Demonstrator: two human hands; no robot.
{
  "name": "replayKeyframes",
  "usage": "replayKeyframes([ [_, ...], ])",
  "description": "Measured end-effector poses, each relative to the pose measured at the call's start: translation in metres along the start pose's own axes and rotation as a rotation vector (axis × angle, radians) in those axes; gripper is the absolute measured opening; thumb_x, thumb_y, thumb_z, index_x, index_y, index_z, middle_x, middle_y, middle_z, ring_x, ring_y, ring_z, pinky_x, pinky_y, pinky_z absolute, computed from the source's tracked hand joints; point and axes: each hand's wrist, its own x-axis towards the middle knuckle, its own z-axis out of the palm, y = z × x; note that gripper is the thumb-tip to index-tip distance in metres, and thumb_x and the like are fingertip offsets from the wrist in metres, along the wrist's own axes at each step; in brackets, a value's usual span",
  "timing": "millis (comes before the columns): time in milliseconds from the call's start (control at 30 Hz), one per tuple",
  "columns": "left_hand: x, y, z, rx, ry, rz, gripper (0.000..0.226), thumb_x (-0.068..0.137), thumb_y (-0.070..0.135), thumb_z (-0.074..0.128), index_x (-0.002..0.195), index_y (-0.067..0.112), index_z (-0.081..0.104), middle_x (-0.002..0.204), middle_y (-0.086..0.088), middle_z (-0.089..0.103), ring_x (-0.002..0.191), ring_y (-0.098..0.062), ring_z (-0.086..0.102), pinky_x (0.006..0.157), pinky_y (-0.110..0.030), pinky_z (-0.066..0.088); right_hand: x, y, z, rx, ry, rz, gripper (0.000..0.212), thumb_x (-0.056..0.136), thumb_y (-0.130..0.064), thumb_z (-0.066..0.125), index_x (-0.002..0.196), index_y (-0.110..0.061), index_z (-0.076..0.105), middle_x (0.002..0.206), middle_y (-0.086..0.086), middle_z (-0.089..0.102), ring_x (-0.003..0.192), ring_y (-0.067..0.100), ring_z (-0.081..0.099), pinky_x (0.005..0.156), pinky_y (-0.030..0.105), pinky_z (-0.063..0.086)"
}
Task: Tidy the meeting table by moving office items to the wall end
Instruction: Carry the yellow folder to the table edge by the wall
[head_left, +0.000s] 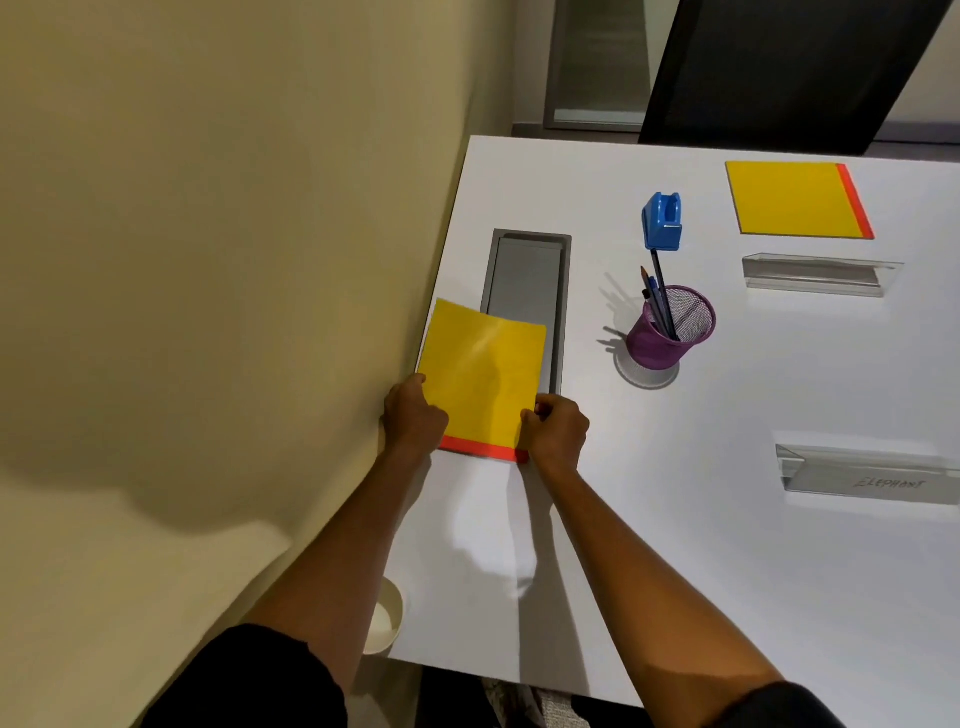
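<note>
Both hands pinch 1 yellow pad at centre frame, beside the wall. The left hand curls closed on the pad's left edge; the right hand grips its lower right corner, fingers tight. The pad's far end overlaps the grey hatch in the table. To the right stand a purple cup of pens, a blue stapler, a 2nd pad at upper right, and 2 clear name holders.
</note>
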Motion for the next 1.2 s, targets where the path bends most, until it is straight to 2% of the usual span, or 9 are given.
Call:
replayKeyframes([
  [133, 0.029, 0.011, 0.001, -0.061, -0.001, 0.032, 0.06, 0.083, -0.004, 0.056, 0.141, 0.004, 0.043, 0.133, -0.017, 0.055, 0.119, -0.031, 0.054, 0.084, -0.029, 0.041, 0.028, -0.01, 0.005, 0.014, 0.026, -0.032, 0.013, 0.087, 0.0, 0.065, 0.099, 0.003, 0.07, 0.097, 0.017, 0.071, 0.09, 0.028, 0.066, 0.078, 0.03, 0.047],
  [267, 0.055, 0.012, 0.006, -0.06, -0.071, 0.041, 0.063, 0.083, -0.003, 0.057, 0.142, 0.005, 0.04, 0.138, -0.018, 0.049, 0.128, -0.031, 0.048, 0.101, -0.039, 0.045, 0.053, -0.019, 0.011, 0.033, 0.053, -0.048, 0.012, 0.086, 0.003, 0.065, 0.096, 0.007, 0.068, 0.096, 0.021, 0.07, 0.091, 0.033, 0.066, 0.085, 0.041, 0.053],
  [333, 0.063, 0.01, 0.008, -0.045, -0.121, 0.04, 0.067, 0.082, -0.003, 0.058, 0.144, 0.007, 0.036, 0.144, -0.019, 0.043, 0.132, -0.031, 0.044, 0.104, -0.043, 0.044, 0.06, -0.022, 0.014, 0.029, 0.051, -0.052, 0.011, 0.086, 0.004, 0.064, 0.095, 0.008, 0.067, 0.095, 0.022, 0.07, 0.09, 0.033, 0.067, 0.084, 0.043, 0.053],
  [467, 0.073, 0.013, 0.012, -0.006, -0.16, 0.04, 0.07, 0.082, -0.002, 0.061, 0.145, 0.007, 0.032, 0.143, -0.02, 0.043, 0.128, -0.033, 0.046, 0.089, -0.034, 0.045, 0.066, -0.021, 0.019, 0.003, 0.042, -0.066, 0.012, 0.085, 0.005, 0.064, 0.096, 0.011, 0.065, 0.096, 0.026, 0.069, 0.09, 0.036, 0.066, 0.084, 0.045, 0.054],
  [567, 0.077, 0.014, 0.015, 0.003, -0.171, 0.044, 0.07, 0.083, 0.001, 0.063, 0.145, 0.006, 0.031, 0.14, -0.021, 0.044, 0.125, -0.034, 0.049, 0.085, -0.033, 0.044, 0.067, -0.018, 0.02, 0.011, 0.041, -0.086, 0.011, 0.085, 0.005, 0.064, 0.096, 0.009, 0.066, 0.095, 0.024, 0.069, 0.088, 0.034, 0.066, 0.083, 0.045, 0.054],
  [700, 0.078, 0.013, 0.02, 0.018, -0.161, 0.06, 0.072, 0.085, 0.006, 0.064, 0.147, 0.006, 0.028, 0.145, -0.02, 0.04, 0.132, -0.032, 0.042, 0.096, -0.034, 0.041, 0.068, -0.014, 0.021, 0.028, 0.043, -0.12, 0.014, 0.086, 0.003, 0.066, 0.1, -0.001, 0.067, 0.096, 0.015, 0.069, 0.081, 0.017, 0.059, 0.08, 0.033, 0.053],
  [867, 0.078, 0.012, 0.022, -0.002, -0.184, 0.088, 0.076, 0.088, 0.013, 0.065, 0.15, 0.006, 0.022, 0.154, -0.017, 0.029, 0.142, -0.031, 0.03, 0.112, -0.039, 0.032, 0.066, -0.012, 0.02, 0.081, 0.026, -0.13, 0.026, 0.086, 0.004, 0.066, 0.111, -0.004, 0.064, 0.103, 0.01, 0.066, 0.088, 0.013, 0.057, 0.084, 0.026, 0.051],
  [1033, 0.069, 0.009, 0.018, -0.031, -0.173, 0.117, 0.076, 0.09, 0.012, 0.063, 0.151, 0.008, 0.018, 0.158, -0.014, 0.022, 0.144, -0.03, 0.025, 0.115, -0.041, 0.03, 0.061, -0.01, 0.014, 0.106, -0.001, -0.168, 0.033, 0.087, 0.002, 0.065, 0.12, -0.004, 0.062, 0.104, 0.008, 0.065, 0.093, 0.015, 0.06, 0.09, 0.031, 0.053],
  [1200, 0.047, 0.013, 0.009, -0.002, -0.127, 0.141, 0.073, 0.092, 0.016, 0.062, 0.151, 0.008, 0.02, 0.158, -0.014, 0.018, 0.143, -0.033, 0.028, 0.114, -0.046, 0.032, 0.054, -0.012, -0.002, 0.052, -0.042, -0.174, 0.041, 0.094, -0.015, 0.061, 0.134, -0.007, 0.053, 0.129, 0.014, 0.06, 0.117, 0.025, 0.059, 0.101, 0.036, 0.049],
])
